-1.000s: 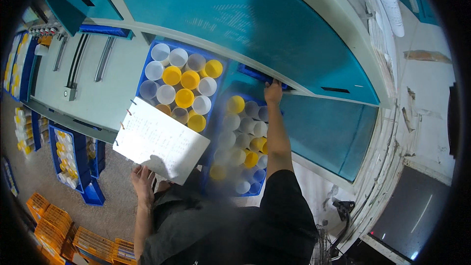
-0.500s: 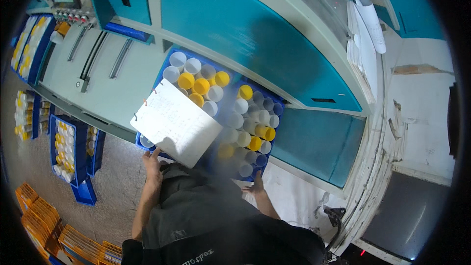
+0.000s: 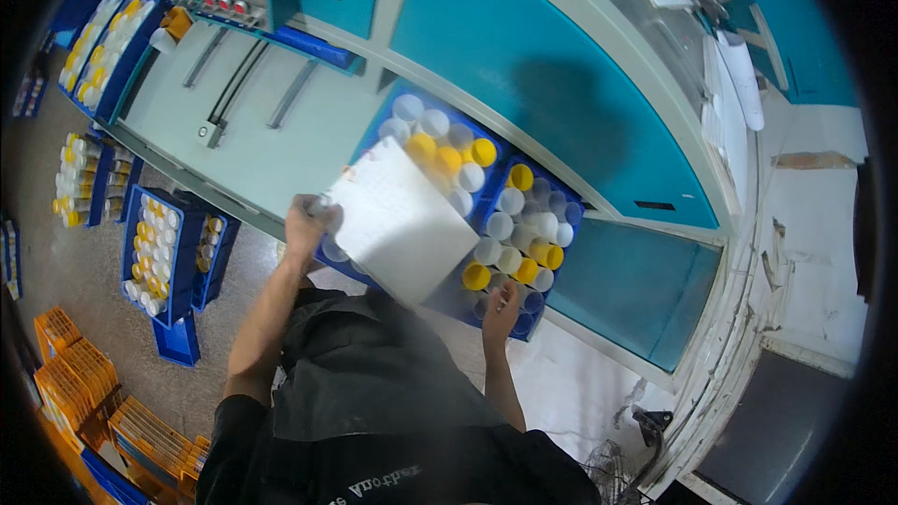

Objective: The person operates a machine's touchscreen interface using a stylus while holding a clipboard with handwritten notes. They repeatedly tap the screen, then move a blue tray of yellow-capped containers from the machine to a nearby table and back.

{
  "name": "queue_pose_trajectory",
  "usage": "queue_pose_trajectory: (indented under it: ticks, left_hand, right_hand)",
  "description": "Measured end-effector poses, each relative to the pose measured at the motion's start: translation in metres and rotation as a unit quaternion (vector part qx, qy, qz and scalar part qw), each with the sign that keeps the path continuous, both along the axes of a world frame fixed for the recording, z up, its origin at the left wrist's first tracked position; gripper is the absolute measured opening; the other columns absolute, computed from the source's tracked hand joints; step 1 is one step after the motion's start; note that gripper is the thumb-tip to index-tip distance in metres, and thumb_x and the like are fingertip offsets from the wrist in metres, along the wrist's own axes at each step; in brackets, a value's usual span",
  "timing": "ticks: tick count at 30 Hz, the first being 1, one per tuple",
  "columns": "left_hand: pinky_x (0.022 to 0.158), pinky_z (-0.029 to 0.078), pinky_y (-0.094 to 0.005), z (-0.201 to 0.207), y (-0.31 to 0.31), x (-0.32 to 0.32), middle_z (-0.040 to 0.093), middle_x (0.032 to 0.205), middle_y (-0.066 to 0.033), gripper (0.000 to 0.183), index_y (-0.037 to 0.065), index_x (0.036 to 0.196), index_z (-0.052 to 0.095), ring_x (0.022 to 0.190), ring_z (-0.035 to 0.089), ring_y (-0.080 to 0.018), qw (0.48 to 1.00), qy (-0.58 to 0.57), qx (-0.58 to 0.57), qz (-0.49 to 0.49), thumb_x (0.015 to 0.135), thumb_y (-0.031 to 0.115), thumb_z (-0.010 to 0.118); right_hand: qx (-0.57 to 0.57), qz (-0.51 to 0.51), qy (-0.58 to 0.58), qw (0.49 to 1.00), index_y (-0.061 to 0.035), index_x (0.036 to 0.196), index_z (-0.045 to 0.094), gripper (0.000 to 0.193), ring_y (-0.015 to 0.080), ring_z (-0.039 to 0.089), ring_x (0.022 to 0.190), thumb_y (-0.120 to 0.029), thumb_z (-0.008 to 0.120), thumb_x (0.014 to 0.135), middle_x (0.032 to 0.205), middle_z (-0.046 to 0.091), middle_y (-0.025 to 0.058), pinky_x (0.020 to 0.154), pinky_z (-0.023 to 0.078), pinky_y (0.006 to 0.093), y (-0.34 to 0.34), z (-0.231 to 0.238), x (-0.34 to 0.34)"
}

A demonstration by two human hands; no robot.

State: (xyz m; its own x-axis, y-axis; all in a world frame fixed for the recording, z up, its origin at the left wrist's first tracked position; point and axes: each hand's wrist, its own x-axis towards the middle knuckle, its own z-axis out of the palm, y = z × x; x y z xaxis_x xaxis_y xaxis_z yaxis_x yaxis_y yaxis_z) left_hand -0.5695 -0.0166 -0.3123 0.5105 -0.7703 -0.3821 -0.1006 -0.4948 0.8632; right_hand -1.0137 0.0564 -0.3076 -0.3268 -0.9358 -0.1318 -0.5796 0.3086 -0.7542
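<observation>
A white ring-bound notepad (image 3: 407, 220) lies slanted over the left blue crate (image 3: 494, 151), hiding many of the white and yellow cups in it. At the pad's left edge, my left hand (image 3: 309, 227) has its fingers closed on it. My right hand (image 3: 500, 311) is over the near end of the right blue crate (image 3: 526, 329), next to its cups. Its fingers are bent but apart, and I see nothing held in them. White, translucent and yellow cups (image 3: 544, 252) stand mouth-up in that crate.
A pale machine bed (image 3: 253, 117) with metal rails is at left, below a button panel (image 3: 210, 0). Teal doors (image 3: 561, 65) rise behind the crates. More blue crates of cups (image 3: 154, 252) and orange baskets (image 3: 79, 374) stand on the floor at left.
My left hand has risen from the near crate edge to the notepad's left edge. My right hand has moved from beside the right crate to over its near cups. The view has shifted.
</observation>
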Motion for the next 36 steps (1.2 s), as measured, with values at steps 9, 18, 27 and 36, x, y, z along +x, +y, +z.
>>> queue_pose_trajectory:
  ticks: [9, 18, 27, 36]
  left_hand:
    - [0.058, 0.04, -0.0228, 0.086, 0.002, 0.098, 0.064, 0.091, -0.0026, 0.035, 0.01, 0.106, 0.051, 0.074, 0.058, -0.01, 0.939, 0.342, -0.039, 0.003, 0.088, 0.004, 0.081]
    - [0.088, 0.053, -0.034, 0.164, 0.093, 0.47, 0.065, 0.105, -0.0039, 0.034, 0.012, 0.109, 0.059, 0.097, 0.065, -0.0185, 0.947, 0.239, -0.159, 0.146, 0.084, 0.005, 0.081]
    - [0.093, 0.047, -0.0312, 0.203, 0.165, 0.601, 0.06, 0.099, -0.0014, 0.029, 0.009, 0.104, 0.056, 0.095, 0.059, -0.0141, 0.943, 0.133, -0.212, 0.22, 0.089, 0.011, 0.081]
    - [0.09, 0.046, -0.0286, 0.208, 0.219, 0.588, 0.06, 0.096, -0.0002, 0.025, 0.011, 0.098, 0.054, 0.093, 0.058, -0.0127, 0.93, 0.172, -0.184, 0.27, 0.091, 0.005, 0.078]
  right_hand:
    - [-0.236, -0.11, 0.05, 0.964, 0.0039, 0.137, 0.051, 0.041, 0.031, 0.056, 0.125, -0.026, 0.05, 0.109, 0.131, 0.059, 0.0198, 0.106, 0.043, 0.0399, -0.07, 0.059, 0.168]
    - [0.044, -0.524, 0.497, 0.69, 0.0054, 0.146, 0.043, 0.09, 0.0494, 0.054, 0.124, -0.07, 0.046, 0.097, 0.136, 0.054, 0.0332, 0.1, 0.049, 0.0565, -0.014, -0.13, 0.257]
    - [-0.203, 0.146, 0.312, 0.916, 0.0, 0.139, 0.057, 0.051, 0.0395, 0.057, 0.126, -0.019, 0.069, 0.094, 0.134, 0.062, 0.0225, 0.11, 0.041, 0.0498, -0.169, 0.045, 0.48]
    - [-0.243, 0.342, 0.551, 0.722, -0.0237, 0.165, 0.02, 0.083, 0.0288, 0.07, 0.078, -0.024, 0.061, 0.093, 0.107, 0.071, 0.0187, 0.08, 0.051, 0.0518, -0.354, 0.075, 0.736]
